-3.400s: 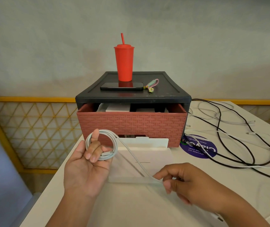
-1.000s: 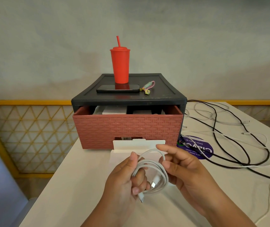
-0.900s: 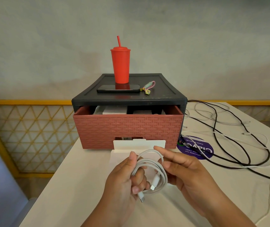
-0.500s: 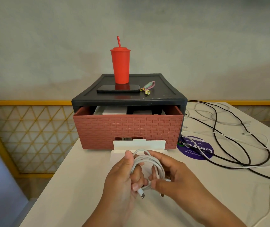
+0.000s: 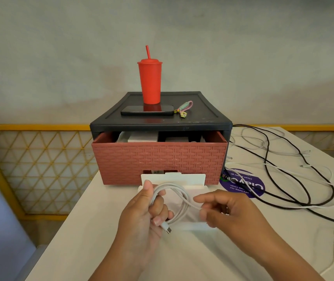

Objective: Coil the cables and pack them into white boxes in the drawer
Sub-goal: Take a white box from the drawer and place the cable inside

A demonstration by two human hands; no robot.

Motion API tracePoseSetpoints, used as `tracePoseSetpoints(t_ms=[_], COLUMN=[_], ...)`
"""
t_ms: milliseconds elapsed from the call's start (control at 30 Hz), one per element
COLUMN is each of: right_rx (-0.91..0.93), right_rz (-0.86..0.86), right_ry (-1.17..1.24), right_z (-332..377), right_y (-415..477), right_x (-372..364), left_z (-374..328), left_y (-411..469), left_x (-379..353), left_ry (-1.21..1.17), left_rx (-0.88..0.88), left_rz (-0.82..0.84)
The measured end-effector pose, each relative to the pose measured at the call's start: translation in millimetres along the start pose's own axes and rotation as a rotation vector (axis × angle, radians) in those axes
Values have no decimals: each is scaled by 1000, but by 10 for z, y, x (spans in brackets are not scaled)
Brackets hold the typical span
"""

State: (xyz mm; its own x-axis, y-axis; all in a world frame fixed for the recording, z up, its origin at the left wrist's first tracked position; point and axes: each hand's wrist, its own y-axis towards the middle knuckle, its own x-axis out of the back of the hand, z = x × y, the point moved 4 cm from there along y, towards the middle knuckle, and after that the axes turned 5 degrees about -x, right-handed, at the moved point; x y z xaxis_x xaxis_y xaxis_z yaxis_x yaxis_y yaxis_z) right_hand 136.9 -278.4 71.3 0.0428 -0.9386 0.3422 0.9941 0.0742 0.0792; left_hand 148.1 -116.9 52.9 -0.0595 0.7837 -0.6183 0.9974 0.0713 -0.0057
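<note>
Left hand [image 5: 141, 216]: reaching in from the lower edge of the view, just in front of the open white box, palm turned toward the right; the thumb is pointing up and pressing the top of the coiled white cable [image 5: 174, 203] while the fingers are curling through the loops and gripping them.
Right hand [image 5: 225, 211]: coming in from the lower right, just right of the coil, thumb and forefinger pinching one strand at the coil's right side; the other fingers are curling loosely, half closed.
Coiled white cable: hanging in several loops between the two hands, above the box; its plug end is sticking out below the left hand's fingers.
Open white box [image 5: 190, 185]: lying on the bench [image 5: 101, 230] directly under and behind the hands, its lid flap leaning against the drawer front.
Drawer [image 5: 160, 163]: standing just behind the box, its brick-patterned red front pulled partly out of the black cabinet [image 5: 202, 120]; white boxes [image 5: 141, 136] are showing inside, at its left.
Loose cables [image 5: 283, 169]: black and white ones are sprawling over the bench to the right of the drawer, crossing a purple round sticker [image 5: 243, 185].
Cabinet top: a red tumbler with straw [image 5: 149, 82] is standing behind a dark phone [image 5: 147, 112], with a small keychain [image 5: 184, 109] lying just right of the phone.
</note>
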Motion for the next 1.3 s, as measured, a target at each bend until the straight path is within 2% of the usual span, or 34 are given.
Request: tracePoseSetpoints(t_ms=[200, 300, 400, 467, 667, 800, 867, 967, 1067, 1200, 1300], right_rx=[12, 56, 124, 159, 195, 215, 215, 231, 261, 257, 270], right_rz=[166, 90, -13, -9, 276, 493, 531, 413, 121, -247, -315], right_ry=[-19, -30, -16, 7, 223, 220, 175, 107, 12, -108, -61], right_z=[-89, -89, -42, -10, 129, 183, 166, 110, 69, 47, 53], right_y=[3, 12, 9, 2, -109, -181, -189, -135, -54, -7, -16], right_x=[-226, -210, -134, -109, -102, -172, -204, -153, -4, 146, 77], left_z=[29, 23, 4, 7, 58, 21, -27, -69, -98, -81, -21], left_y=[-12, -19, -6, 15, 44, 48, 69, 108, 126, 45, -62], left_x=[-30, -25, -20, 2, 87, 89, 121, 178, 178, 69, -42], left_ry=[-138, -84, 84, 197, 563, 716, 823, 831, 770, 312, 103], left_rx=[57, 23, -54, -104, -271, -414, -496, -494, -380, -87, 29], left_rz=[20, 42, 72, 67, 52, 51, 10, -33, -15, 135, 338])
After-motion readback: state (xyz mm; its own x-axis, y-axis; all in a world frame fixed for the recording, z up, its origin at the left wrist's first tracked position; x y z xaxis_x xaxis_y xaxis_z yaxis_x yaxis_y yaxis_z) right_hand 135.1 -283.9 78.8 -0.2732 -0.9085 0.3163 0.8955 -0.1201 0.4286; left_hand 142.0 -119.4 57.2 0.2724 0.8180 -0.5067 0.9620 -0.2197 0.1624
